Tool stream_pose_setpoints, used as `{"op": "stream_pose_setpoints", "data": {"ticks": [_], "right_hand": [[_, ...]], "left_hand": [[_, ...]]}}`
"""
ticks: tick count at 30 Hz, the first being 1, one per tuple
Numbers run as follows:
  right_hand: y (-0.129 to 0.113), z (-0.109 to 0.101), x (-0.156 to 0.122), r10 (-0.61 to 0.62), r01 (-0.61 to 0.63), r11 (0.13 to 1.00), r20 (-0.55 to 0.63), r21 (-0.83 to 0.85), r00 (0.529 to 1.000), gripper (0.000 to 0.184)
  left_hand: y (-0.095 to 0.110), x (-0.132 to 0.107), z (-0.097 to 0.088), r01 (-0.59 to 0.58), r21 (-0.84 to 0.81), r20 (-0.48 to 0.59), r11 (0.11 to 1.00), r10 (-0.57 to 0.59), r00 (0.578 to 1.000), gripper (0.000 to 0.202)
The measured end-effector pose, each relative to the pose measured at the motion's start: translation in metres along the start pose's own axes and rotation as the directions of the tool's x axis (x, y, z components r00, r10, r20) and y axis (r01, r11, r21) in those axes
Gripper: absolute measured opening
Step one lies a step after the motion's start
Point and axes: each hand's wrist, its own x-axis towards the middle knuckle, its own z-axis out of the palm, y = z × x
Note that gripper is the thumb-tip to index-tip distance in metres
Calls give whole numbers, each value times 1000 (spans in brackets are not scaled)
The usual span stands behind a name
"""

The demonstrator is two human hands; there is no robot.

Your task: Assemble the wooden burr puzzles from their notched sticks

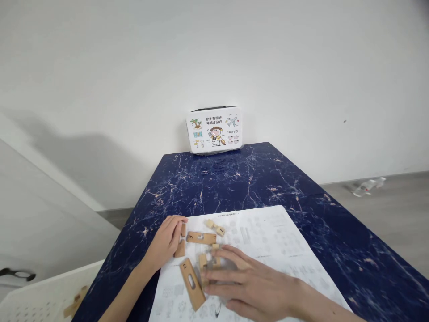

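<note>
My left hand (pixel 166 239) curls around a notched wooden puzzle piece (pixel 180 249) at the paper's left edge, its thumb across it. My right hand (pixel 258 284) is open, fingers spread and slightly blurred, over several wooden pieces; its fingertips reach an upright-lying wooden piece (pixel 203 261) and partly hide others. Between the hands lies a notched piece (pixel 201 238) marked with numbers. Nearer me is a flat slotted piece (pixel 192 284) marked 2. A narrow-waisted piece (pixel 215 226) marked 3 lies beyond them.
A printed paper sheet (pixel 271 232) lies under the pieces on a dark blue marbled table (pixel 221 183). At the far edge, a white cartoon-printed case (pixel 216 130) stands against the wall. A white perforated basket (pixel 43 299) is at lower left; a plastic bottle (pixel 365 188) lies on the floor at right.
</note>
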Motion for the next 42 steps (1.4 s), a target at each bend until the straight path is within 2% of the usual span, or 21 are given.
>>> {"op": "stream_pose_setpoints", "data": {"ticks": [6,12,18,21,23,25,31,34,39,42], "right_hand": [[-4,-3,5,14,-15,999,39,33,999,51],[-4,-1,5,30,-31,999,65,16,997,49],[-3,4,6,16,-14,1000,66,-27,998,49],[-2,5,7,26,-25,998,10,-58,1000,46],[1,7,6,58,-65,994,-75,-85,995,41],[5,12,4,101,-120,988,-175,-102,979,34],[17,19,0,209,-258,960,-340,-105,917,17],[22,20,-1,222,-275,957,-376,-93,900,13],[30,18,-4,211,-262,961,-380,-85,901,14],[26,11,-3,221,-259,964,-358,-63,907,16]], "left_hand": [[-6,-1,1,0,8,0,1000,0,1000,29],[-2,0,-1,-1,9,8,1000,1,1000,25],[2,1,-2,-31,13,61,999,30,998,23],[3,0,-2,-51,25,77,998,49,996,24],[3,0,-2,-53,42,85,998,49,995,25],[4,0,-2,-54,70,89,996,47,995,26],[-1,-2,0,-55,109,96,993,44,994,32],[-5,-3,2,-51,118,90,992,40,995,35],[-5,-6,3,-64,141,95,988,51,994,40],[-3,-6,2,-66,134,94,989,54,994,44]]}}
